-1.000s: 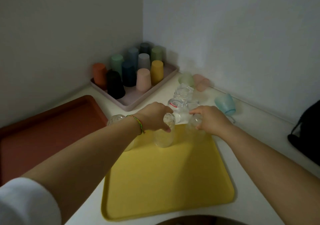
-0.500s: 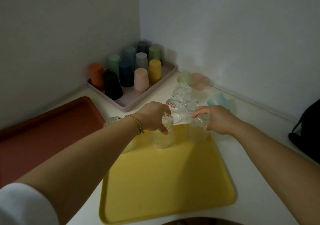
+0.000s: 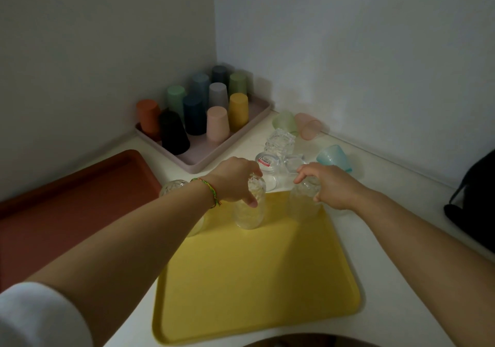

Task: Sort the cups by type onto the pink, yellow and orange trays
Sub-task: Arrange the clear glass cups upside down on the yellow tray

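Note:
My left hand [image 3: 235, 183] grips the top of an upturned clear glass [image 3: 249, 213] standing on the far edge of the yellow tray [image 3: 254, 279]. My right hand [image 3: 330, 188] holds a second upturned clear glass [image 3: 304, 207] at the tray's far right corner. A third clear glass [image 3: 174, 187] stands partly hidden behind my left forearm. Several more clear glasses [image 3: 280, 146] lie on the counter beyond the tray. The pink tray [image 3: 211, 156] in the corner holds several upturned coloured plastic cups [image 3: 217, 124]. At the left lies the orange tray [image 3: 67, 202], with nothing on it.
Translucent cups lie near the back wall: a green one [image 3: 285, 121], a pink one [image 3: 308, 125] and a blue one [image 3: 334, 158]. A black bag [image 3: 474, 199] sits at the right edge. Walls close the corner behind the trays.
My right hand has carried its glass from the pile to the tray's far right corner and lowered it. My left hand stays on its glass.

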